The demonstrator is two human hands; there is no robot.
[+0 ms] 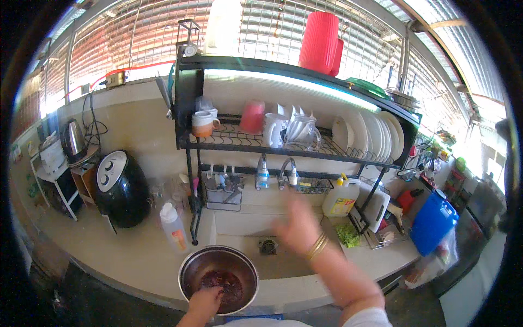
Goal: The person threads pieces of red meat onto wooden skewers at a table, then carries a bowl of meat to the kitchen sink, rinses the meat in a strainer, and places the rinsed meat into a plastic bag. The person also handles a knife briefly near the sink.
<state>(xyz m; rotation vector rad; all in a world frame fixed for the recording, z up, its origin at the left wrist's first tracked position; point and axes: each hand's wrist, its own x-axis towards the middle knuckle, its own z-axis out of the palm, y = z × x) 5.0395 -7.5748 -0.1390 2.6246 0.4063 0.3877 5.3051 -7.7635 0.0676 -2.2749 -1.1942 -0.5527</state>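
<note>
A round metal bowl (186, 261) stands at the front edge of the counter beside the sink. Dark reddish-brown contents (233, 282), which I cannot identify, lie in its bottom. My left hand (206, 300) reaches over the near rim into the bowl, its fingertips at the contents; whether it grips anything is hidden. Above the sink (241, 241), my right hand (298, 225), blurred and wearing gold bangles (318, 246), stretches toward the right faucet (289, 173). Its thumb is apart from the fingers, and nothing shows in it. Another faucet (262, 173) is to the left.
A black dish rack (286, 151) spans the sink with plates (367, 135) and mugs (274, 128). Left are a pump bottle (173, 229) and a black air fryer (122, 196). Right are a yellow-capped jug (341, 198), leafy greens (347, 235) and a blue container (433, 225).
</note>
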